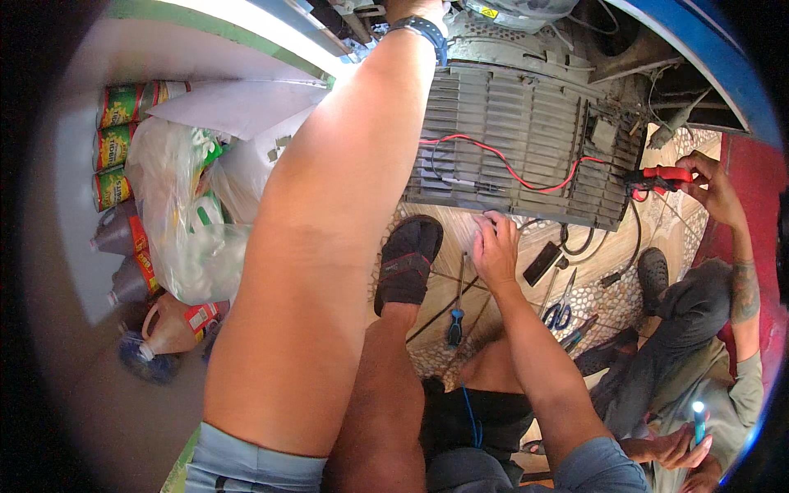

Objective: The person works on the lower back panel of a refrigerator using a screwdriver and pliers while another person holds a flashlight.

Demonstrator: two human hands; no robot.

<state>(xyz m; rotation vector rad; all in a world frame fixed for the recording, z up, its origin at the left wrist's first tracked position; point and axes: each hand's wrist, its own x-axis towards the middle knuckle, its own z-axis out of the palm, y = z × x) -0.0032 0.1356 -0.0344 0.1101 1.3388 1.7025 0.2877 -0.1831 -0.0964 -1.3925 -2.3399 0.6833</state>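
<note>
My left arm stretches up across the middle, a dark watch band at the wrist. My left hand (pixel 415 7) is mostly cut off at the top, beside the machine's inner parts; its fingers are hidden. A dusty grey slatted panel (pixel 501 107) lies below the machine, with a red wire (pixel 501 156) and a black wire across it. At the panel's lower edge is my right hand (pixel 497 249), fingers bunched and bent; what they hold, if anything, cannot be made out. Below that hand, a blue-handled screwdriver (pixel 456 324) lies on the floor.
Another person at right holds a red-and-black clamp meter (pixel 662 178) and a lit flashlight (pixel 699 426). Scissors (pixel 559 314), a black box (pixel 542 263) and cables lie on the tiled floor. Cans (pixel 115 148), plastic bags (pixel 177 238) and jugs (pixel 173 327) stand at left.
</note>
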